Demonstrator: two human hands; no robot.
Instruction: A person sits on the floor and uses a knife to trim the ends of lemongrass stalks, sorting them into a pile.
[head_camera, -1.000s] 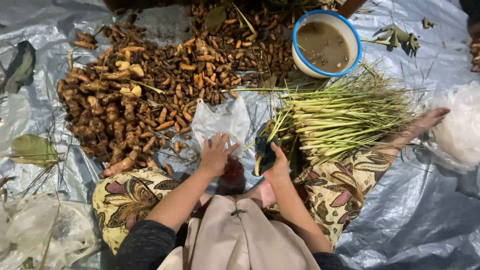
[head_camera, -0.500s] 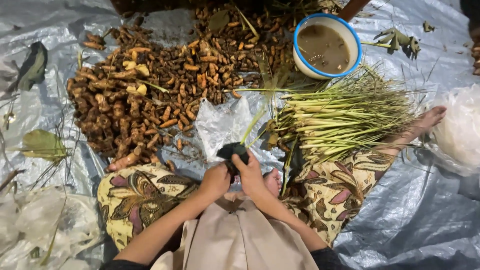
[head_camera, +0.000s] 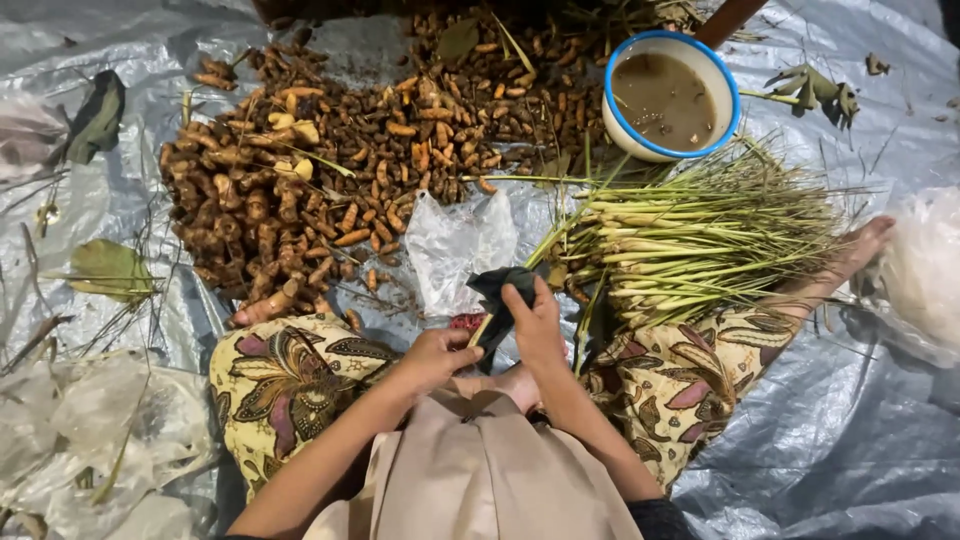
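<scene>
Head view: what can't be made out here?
- Dark cloth: the right hand covers part; what it wraps is hidden.
- Left hand: fingertips tucked beside the cloth; grip unclear.
- Bowl: murky liquid hides its contents.
- Root pile: far side lost in shadow at the top edge.
- Clear bag: cut off by the right edge.

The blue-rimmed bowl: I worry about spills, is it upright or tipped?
Upright. The bowl sits level on the tarp, its round rim fully visible, murky brown liquid lying flat inside.
</scene>
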